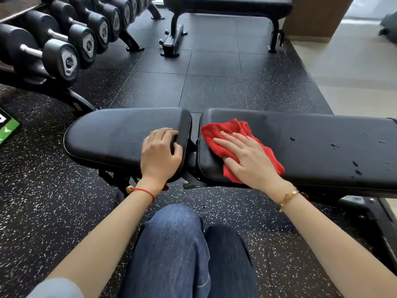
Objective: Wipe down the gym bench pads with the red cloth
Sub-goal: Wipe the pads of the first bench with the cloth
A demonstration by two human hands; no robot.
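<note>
A black gym bench lies across the view in two pads. The short seat pad (111, 134) is on the left and the long back pad (322, 138) on the right, with a narrow gap between them. A crumpled red cloth (227, 130) lies on the left end of the long pad. My right hand (249, 155) presses flat on the cloth with fingers straight. My left hand (160, 154) rests on the right end of the seat pad, fingers curled over its edge. Water drops (356, 166) dot the long pad to the right of the cloth.
A dumbbell rack (64, 46) fills the upper left. Another black bench (227, 7) stands at the back. Speckled rubber floor (43, 201) surrounds the bench, and pale tiles (354, 72) begin at the right. My knees in blue jeans (178, 244) are below the bench.
</note>
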